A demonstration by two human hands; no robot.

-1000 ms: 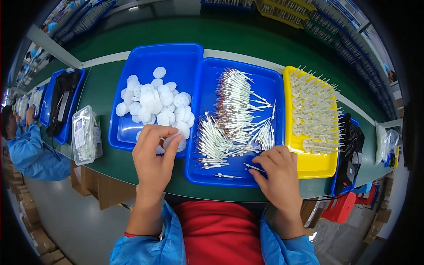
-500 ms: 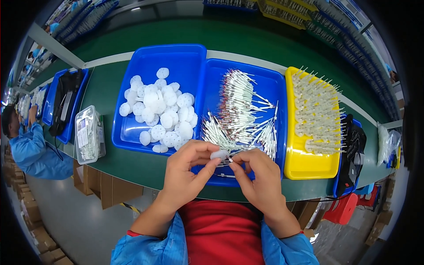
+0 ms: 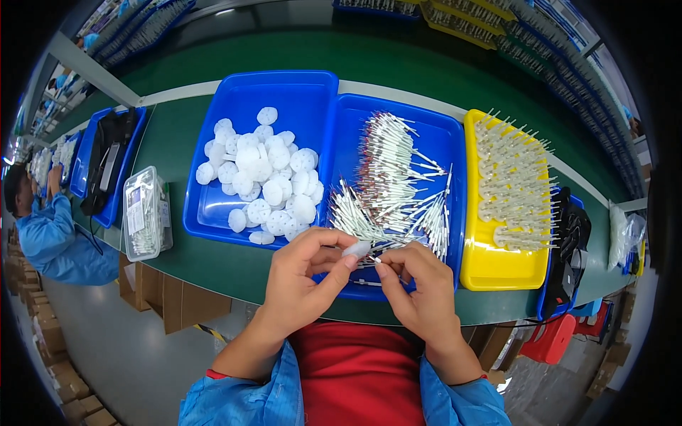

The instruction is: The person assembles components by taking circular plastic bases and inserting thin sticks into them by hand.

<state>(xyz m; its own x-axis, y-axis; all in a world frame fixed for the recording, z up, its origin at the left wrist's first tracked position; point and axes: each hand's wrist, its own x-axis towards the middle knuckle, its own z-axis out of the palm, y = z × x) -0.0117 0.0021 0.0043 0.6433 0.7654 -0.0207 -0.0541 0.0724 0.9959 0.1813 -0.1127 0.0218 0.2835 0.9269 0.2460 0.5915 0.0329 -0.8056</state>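
My left hand (image 3: pixel 304 278) pinches a translucent white plastic disc (image 3: pixel 357 249) between thumb and fingers. My right hand (image 3: pixel 420 282) is closed on a thin white stick (image 3: pixel 377 260), whose pale tip shows beside the disc; most of the stick is hidden by the fingers. Both hands hover over the near edge of a blue tray (image 3: pixel 440 135) heaped with white sticks with dark reddish ends (image 3: pixel 387 167). To its left, another blue tray (image 3: pixel 284 89) holds a loose pile of similar white discs (image 3: pixel 273 177) with small holes.
At right, a yellow tray (image 3: pixel 497 277) carries rows of discs fitted with sticks (image 3: pixel 515 181). A clear lidded box (image 3: pixel 145 213) stands at left. Dark items in blue trays lie at both ends of the green table (image 3: pixel 177 135). A person in blue (image 3: pixel 53 234) sits far left.
The disc in my left hand has tilted up slightly, and a small gap shows between it and the stick tip. The whole view has shifted a little.
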